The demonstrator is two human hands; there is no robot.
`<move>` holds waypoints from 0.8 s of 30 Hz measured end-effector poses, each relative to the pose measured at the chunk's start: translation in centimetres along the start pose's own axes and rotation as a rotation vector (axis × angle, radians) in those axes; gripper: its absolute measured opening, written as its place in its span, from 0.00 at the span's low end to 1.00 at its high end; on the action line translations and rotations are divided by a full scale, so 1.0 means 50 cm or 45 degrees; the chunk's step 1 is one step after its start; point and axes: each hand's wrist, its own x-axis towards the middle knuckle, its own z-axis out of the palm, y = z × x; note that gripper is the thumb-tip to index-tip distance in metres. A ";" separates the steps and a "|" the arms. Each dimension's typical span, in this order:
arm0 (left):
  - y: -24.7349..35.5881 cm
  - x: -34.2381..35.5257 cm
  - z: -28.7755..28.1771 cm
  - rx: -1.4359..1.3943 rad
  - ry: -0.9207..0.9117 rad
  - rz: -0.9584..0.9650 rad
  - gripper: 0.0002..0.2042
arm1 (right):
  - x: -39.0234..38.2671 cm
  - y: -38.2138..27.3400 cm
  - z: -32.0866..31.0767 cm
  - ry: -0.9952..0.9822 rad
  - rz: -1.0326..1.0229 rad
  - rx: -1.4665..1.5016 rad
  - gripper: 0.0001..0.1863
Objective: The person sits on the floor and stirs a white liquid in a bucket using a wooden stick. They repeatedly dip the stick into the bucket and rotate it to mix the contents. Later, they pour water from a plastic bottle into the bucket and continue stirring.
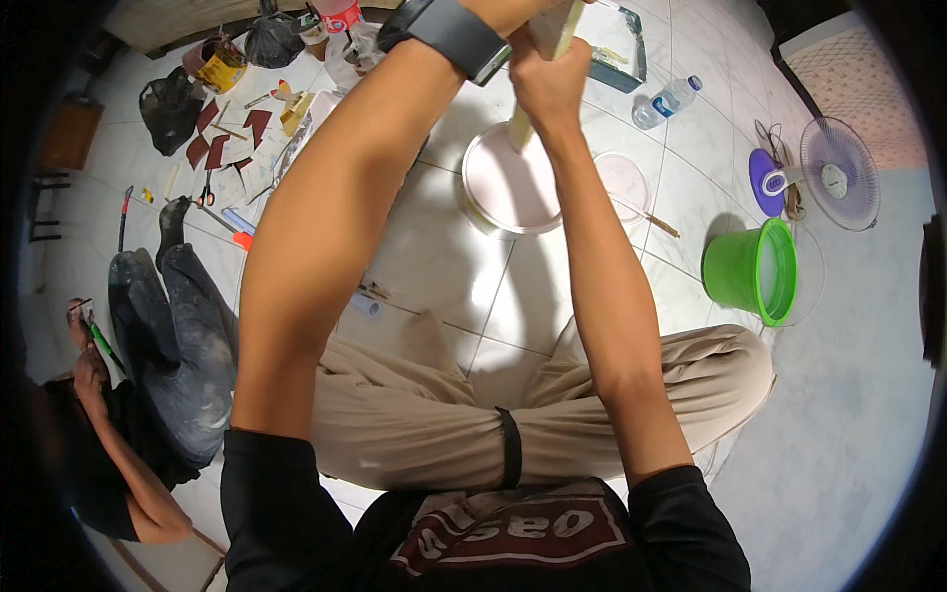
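Observation:
My left hand (508, 12), with a dark watch on its wrist, is at the top edge, partly cut off, closed round the upper part of a pale flat stick (558, 32). My right hand (547, 84) grips the same stick just below it. The stick's lower end reaches into a round white bucket (498, 192) of pale pinkish-white liquid; how deep it goes I cannot tell. A round translucent lid (621, 178) lies right of the bucket, with a thin stick (659, 225) across it.
A seated co-worker (168, 326) at left holds a green-handled tool (99, 340). Scraps (233, 138), scissors (207, 187) and black bags (170, 109) lie back left. A dark tray (617, 69), water bottle (666, 104), fan (834, 178) and green bucket (750, 271) stand right.

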 end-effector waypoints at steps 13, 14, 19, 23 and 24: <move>0.029 -0.018 0.099 -0.024 0.012 -0.172 0.13 | -0.065 -0.058 -0.092 -0.081 0.434 0.103 0.12; 0.020 -0.012 0.105 -0.047 0.042 -0.153 0.13 | -0.060 -0.054 -0.096 -0.064 0.400 0.036 0.12; -0.047 0.022 0.066 -0.249 0.113 -0.152 0.12 | -0.011 -0.010 -0.091 -0.021 0.239 -0.215 0.15; -0.012 0.012 0.005 -0.132 0.112 -0.133 0.13 | 0.008 0.006 -0.028 -0.018 0.038 -0.235 0.12; -0.006 0.009 -0.005 -0.050 0.089 -0.114 0.13 | 0.009 0.006 -0.013 -0.031 0.019 -0.244 0.10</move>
